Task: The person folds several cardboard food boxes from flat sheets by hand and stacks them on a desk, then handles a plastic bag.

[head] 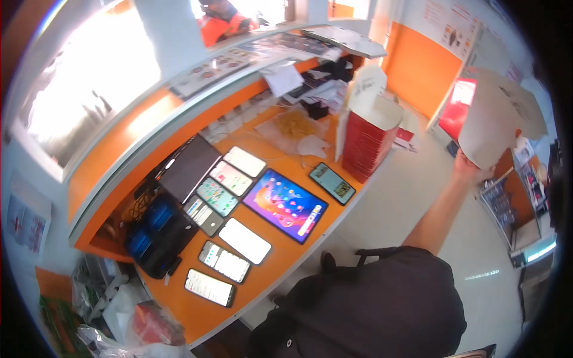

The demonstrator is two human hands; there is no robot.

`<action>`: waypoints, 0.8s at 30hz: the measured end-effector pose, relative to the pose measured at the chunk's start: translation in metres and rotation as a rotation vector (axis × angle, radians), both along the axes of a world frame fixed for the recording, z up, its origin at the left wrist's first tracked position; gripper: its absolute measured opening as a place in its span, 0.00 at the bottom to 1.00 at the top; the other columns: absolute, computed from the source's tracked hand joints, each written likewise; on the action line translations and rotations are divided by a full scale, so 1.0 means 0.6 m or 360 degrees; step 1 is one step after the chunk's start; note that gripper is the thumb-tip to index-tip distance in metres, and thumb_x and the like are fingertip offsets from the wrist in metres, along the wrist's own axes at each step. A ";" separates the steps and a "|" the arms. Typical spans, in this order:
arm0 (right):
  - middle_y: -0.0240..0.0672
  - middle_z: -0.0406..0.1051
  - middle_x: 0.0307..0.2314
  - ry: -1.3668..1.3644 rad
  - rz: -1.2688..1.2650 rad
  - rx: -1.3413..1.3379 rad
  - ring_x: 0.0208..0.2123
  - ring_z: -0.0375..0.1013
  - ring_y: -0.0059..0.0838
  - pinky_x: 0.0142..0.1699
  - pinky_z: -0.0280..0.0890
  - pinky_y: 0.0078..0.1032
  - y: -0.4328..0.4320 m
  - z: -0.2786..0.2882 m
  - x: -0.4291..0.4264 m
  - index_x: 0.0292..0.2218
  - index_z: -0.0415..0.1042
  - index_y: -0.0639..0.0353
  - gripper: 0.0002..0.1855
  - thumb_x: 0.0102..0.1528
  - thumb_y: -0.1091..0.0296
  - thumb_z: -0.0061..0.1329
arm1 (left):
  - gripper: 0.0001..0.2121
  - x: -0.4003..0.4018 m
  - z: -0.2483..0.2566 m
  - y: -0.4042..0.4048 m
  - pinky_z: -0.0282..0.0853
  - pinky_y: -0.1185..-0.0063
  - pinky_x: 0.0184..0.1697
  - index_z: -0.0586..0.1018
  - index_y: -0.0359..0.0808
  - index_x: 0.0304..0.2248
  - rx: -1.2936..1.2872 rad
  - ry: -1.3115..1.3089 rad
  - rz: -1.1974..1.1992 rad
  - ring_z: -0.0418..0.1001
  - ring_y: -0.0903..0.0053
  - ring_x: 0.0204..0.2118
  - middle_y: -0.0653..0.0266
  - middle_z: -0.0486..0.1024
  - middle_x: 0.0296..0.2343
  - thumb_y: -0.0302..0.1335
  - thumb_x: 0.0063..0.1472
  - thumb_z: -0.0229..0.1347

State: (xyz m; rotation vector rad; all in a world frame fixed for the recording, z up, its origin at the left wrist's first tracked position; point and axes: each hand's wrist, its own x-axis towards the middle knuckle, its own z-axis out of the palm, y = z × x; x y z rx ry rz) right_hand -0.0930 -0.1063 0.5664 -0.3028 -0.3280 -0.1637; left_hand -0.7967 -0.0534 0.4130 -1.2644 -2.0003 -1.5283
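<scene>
My right hand (pixel 468 168) reaches out to the right over the floor, its fingers closed on the lower edge of a beige cardboard piece (pixel 490 116) with dark markings. Against the cardboard's left side shows a red packet (pixel 452 116) with a white label; whether the hand also holds it is unclear. My left hand is out of view. On the orange desk (pixel 277 165) before me lie a tablet (pixel 286 203) with a lit screen and several smartphones (pixel 245 241), most of them lit.
An open carton (pixel 369 85) packed with a stack of red packets (pixel 369 145) stands at the desk's right end. A closed laptop (pixel 190 168) and a black device (pixel 156 232) lie along the back. Plastic bags (pixel 152 326) sit lower left. Beyond the raised counter is a person (pixel 224 22).
</scene>
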 end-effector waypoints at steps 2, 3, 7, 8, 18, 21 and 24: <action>0.34 0.66 0.43 0.0229 0.0023 0.0091 0.45 0.64 0.32 0.50 0.58 0.30 0.003 -0.052 0.069 0.44 0.66 0.55 0.24 0.51 0.49 0.39 | 0.11 0.051 0.011 0.019 0.65 0.74 0.39 0.75 0.28 0.36 0.0003 -0.0011 -0.0019 0.71 0.66 0.34 0.55 0.72 0.32 0.25 0.55 0.48; 0.32 0.67 0.39 0.0442 0.0048 0.0023 0.41 0.64 0.29 0.46 0.58 0.28 0.009 -0.066 0.099 0.42 0.67 0.54 0.24 0.50 0.48 0.40 | 0.11 0.081 0.014 0.028 0.65 0.75 0.39 0.75 0.28 0.35 0.0013 -0.0018 -0.0023 0.71 0.66 0.34 0.55 0.72 0.32 0.25 0.55 0.48; 0.28 0.68 0.31 0.0753 -0.0103 -0.0069 0.32 0.62 0.22 0.36 0.54 0.23 0.036 -0.102 0.205 0.38 0.68 0.53 0.24 0.46 0.45 0.43 | 0.11 0.193 0.028 0.058 0.66 0.75 0.39 0.75 0.27 0.35 0.0045 -0.0059 0.0037 0.71 0.67 0.34 0.55 0.72 0.33 0.26 0.55 0.48; 0.28 0.68 0.31 0.0758 -0.0104 -0.0063 0.32 0.62 0.22 0.36 0.54 0.23 0.043 -0.121 0.249 0.38 0.68 0.53 0.24 0.46 0.45 0.43 | 0.12 0.222 0.029 0.067 0.66 0.75 0.39 0.75 0.27 0.35 0.0056 -0.0071 0.0064 0.71 0.67 0.34 0.55 0.73 0.33 0.26 0.55 0.48; 0.25 0.70 0.32 0.1004 0.0304 -0.0631 0.29 0.65 0.22 0.32 0.55 0.25 0.155 -0.362 0.612 0.39 0.67 0.48 0.23 0.48 0.44 0.37 | 0.13 0.428 0.045 0.093 0.67 0.76 0.38 0.76 0.26 0.35 -0.0094 -0.0213 0.0664 0.72 0.68 0.35 0.55 0.73 0.33 0.28 0.55 0.49; 0.24 0.70 0.33 0.1138 0.0492 -0.0708 0.31 0.64 0.22 0.33 0.54 0.23 0.175 -0.369 0.663 0.40 0.67 0.47 0.23 0.48 0.44 0.38 | 0.14 0.493 0.066 0.140 0.67 0.77 0.39 0.75 0.25 0.37 0.0004 -0.0820 0.0512 0.71 0.70 0.37 0.55 0.71 0.37 0.27 0.55 0.49; 0.27 0.69 0.35 0.1113 0.0453 -0.0762 0.31 0.64 0.22 0.33 0.55 0.22 0.235 -0.358 0.657 0.39 0.67 0.48 0.22 0.49 0.44 0.38 | 0.15 0.577 0.113 0.167 0.67 0.76 0.41 0.73 0.25 0.40 0.0737 -0.1408 -0.0017 0.70 0.71 0.39 0.55 0.68 0.41 0.27 0.55 0.50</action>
